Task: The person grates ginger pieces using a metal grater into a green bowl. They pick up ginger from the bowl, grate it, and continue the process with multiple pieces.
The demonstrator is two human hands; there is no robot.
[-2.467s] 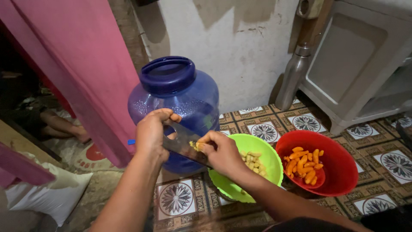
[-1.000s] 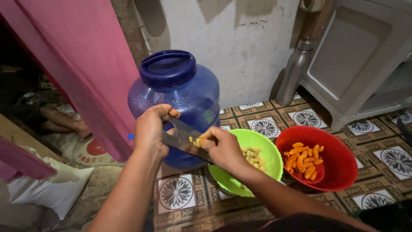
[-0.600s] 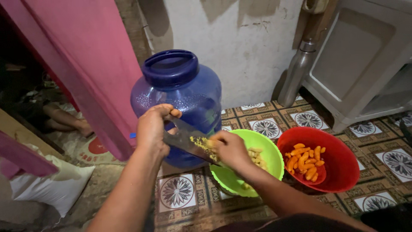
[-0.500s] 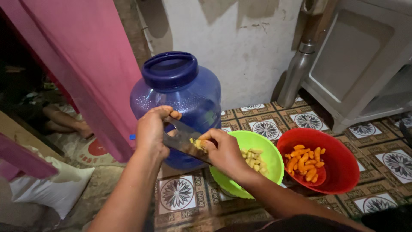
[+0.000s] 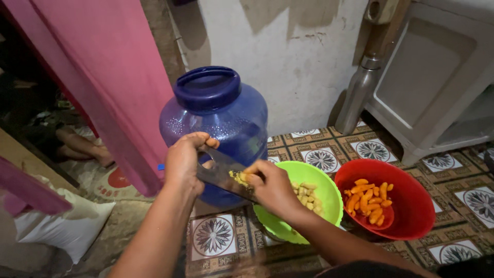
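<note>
L hand (image 5: 185,163) is clenched round the handle end of a broad knife (image 5: 222,177), thumb up over the top, blade held in the air w/ its long axis running from upper left down to lower right, i.e. from the L fist toward the R hand (image 5: 272,189). R hand pinches a small yellowish root piece (image 5: 238,178) against the blade's flat/edge, fingertips closed on it, so the piece sits mid-blade, just R of the L grip and touching the steel. Both hands near each other; R is the one actually on the piece, L only on the knife. Blade tip seems to end under the R palm, can't tell exactly. Directly below/right of the R hand: green bowl (image 5: 329,188) w/ pale cut bits inside, so the piece hangs over its near-left rim. Further R, touching or just beside the green one, a red bowl (image 5: 411,206) holding orange uncut pieces. Behind the hands stands a big blue water jug (image 5: 218,116), upright, lid on. Patterned tile floor (image 5: 213,237) underneath, pink curtain (image 5: 113,77) to the L.
</note>
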